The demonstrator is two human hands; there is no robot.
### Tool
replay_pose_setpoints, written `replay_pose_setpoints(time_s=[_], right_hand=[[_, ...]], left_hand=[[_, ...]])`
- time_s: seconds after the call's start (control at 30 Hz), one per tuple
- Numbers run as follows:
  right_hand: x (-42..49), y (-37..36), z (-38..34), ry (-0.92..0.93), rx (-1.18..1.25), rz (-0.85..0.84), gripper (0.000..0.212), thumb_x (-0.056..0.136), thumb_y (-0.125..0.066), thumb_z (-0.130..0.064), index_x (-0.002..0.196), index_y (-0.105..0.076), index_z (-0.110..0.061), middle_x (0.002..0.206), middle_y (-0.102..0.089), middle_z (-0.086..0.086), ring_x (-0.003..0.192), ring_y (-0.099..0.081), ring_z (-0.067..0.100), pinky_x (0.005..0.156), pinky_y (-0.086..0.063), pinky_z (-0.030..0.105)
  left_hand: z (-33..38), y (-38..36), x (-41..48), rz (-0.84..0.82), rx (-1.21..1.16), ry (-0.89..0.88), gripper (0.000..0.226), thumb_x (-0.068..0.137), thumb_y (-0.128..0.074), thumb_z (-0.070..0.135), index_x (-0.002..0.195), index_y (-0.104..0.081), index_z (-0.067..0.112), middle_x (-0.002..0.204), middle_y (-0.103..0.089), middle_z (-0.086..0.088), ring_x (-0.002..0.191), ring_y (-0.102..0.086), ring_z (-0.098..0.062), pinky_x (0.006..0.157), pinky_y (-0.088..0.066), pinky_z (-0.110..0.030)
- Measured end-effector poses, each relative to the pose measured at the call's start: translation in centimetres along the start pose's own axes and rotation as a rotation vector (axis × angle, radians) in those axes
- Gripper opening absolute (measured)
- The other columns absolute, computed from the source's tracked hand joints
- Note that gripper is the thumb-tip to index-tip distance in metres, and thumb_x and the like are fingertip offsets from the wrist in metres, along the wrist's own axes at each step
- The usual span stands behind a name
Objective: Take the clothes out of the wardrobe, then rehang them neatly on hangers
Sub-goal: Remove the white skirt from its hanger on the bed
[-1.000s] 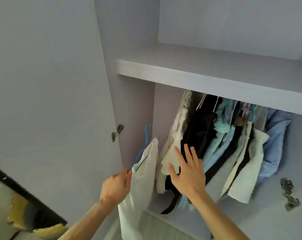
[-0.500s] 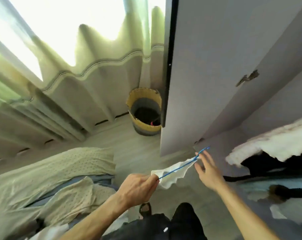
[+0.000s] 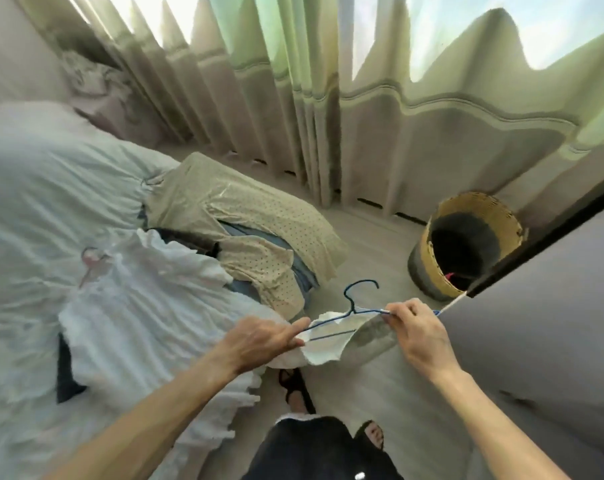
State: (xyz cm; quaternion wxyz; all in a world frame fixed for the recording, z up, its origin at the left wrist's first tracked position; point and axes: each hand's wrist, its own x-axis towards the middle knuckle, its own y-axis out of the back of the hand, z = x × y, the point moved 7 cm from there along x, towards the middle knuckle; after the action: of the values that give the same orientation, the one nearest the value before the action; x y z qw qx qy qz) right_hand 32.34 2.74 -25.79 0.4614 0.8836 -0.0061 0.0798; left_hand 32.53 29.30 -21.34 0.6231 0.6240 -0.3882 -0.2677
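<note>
A thin blue wire hanger (image 3: 357, 299) carries a small white garment (image 3: 331, 344) and is held level over the floor beside the bed. My left hand (image 3: 259, 339) grips the hanger's left end together with the white cloth. My right hand (image 3: 416, 332) pinches the hanger's right end. Several taken-out clothes lie on the bed: a white ruffled garment (image 3: 138, 313), a beige dotted garment (image 3: 259, 233) and some blue cloth (image 3: 300, 275). The wardrobe's inside is out of view.
The open wardrobe door (image 3: 543, 306) stands at the right, its dark edge close to my right hand. A yellow woven basket (image 3: 467, 244) sits on the floor by the curtains (image 3: 328, 98). The bed (image 3: 34, 202) fills the left. My feet (image 3: 371, 434) are below.
I have turned away from the wardrobe toward the bed. The hanger with the white garment came out with me, and my right hand now pinches its right end.
</note>
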Motion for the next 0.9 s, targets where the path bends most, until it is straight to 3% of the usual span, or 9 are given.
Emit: replay_pose_setpoints(time_s=[0.13,0.27,0.4,0.5,0.7,0.9], right_hand=[[2.5,-1.1,-5.2,0.199,0.062,-0.042,0.024,0.097,-0.054,-0.04,0.095,-0.069,-0.022,0.081,-0.056,-0.003,0.072,-0.055,0.02,0.062,-0.045,0.03],[5.6,-1.5,-11.1,0.34,0.107,-0.028,0.02,0.096,-0.06,-0.033,0.095,-0.072,-0.017,0.083,-0.059,0.0,0.073,-0.058,0.023,0.062,-0.043,0.029],[8.1,-2.2,-17.7,0.516,0.12,-0.096,0.023,0.09,-0.057,-0.036,0.098,-0.07,-0.019,0.081,-0.059,0.0,0.071,-0.06,0.027,0.062,-0.046,0.031],[9.8,-3.2,-22.2,0.58,0.161,-0.149,0.028,0.092,-0.054,-0.04,0.102,-0.07,-0.019,0.086,-0.063,0.001,0.075,-0.061,0.027,0.064,-0.051,0.036],[11.4,-5.9,-31.9,0.722,0.19,-0.242,0.019,0.096,-0.062,-0.033,0.109,-0.069,-0.022,0.095,-0.063,0.0,0.085,-0.061,0.025,0.072,-0.05,0.038],[13.7,-7.7,-41.4,0.805,0.199,-0.213,0.023,0.098,-0.056,-0.039,0.108,-0.069,-0.022,0.086,-0.057,0.001,0.076,-0.057,0.026,0.065,-0.047,0.039]], left_hand=[[-0.5,2.6,-3.1,0.088,0.044,0.201,0.024,0.102,-0.047,0.04,0.116,-0.051,0.021,0.049,-0.04,0.005,0.034,-0.039,-0.014,0.028,-0.031,-0.026],[-0.7,6.6,-7.2,0.164,0.075,0.563,0.026,0.104,-0.04,0.047,0.104,-0.049,0.023,0.044,-0.039,0.005,0.031,-0.038,-0.011,0.033,-0.021,-0.022],[-1.9,9.9,-14.9,0.237,0.01,0.944,0.045,0.101,-0.031,0.061,0.11,-0.053,0.023,0.057,-0.059,0.009,0.048,-0.06,-0.01,0.039,-0.04,-0.022],[-0.8,11.8,-21.2,0.312,0.003,1.146,0.048,0.1,-0.031,0.061,0.109,-0.058,0.023,0.066,-0.061,0.012,0.06,-0.062,-0.013,0.05,-0.042,-0.024],[0.6,15.2,-27.6,0.443,0.174,1.29,0.049,0.105,-0.029,0.049,0.104,-0.063,0.013,0.08,-0.064,0.003,0.065,-0.062,-0.02,0.057,-0.05,-0.031],[-6.3,18.8,-30.9,0.453,0.379,1.243,0.04,0.103,-0.039,0.035,0.106,-0.069,0.008,0.08,-0.071,-0.005,0.063,-0.067,-0.028,0.05,-0.05,-0.033]])
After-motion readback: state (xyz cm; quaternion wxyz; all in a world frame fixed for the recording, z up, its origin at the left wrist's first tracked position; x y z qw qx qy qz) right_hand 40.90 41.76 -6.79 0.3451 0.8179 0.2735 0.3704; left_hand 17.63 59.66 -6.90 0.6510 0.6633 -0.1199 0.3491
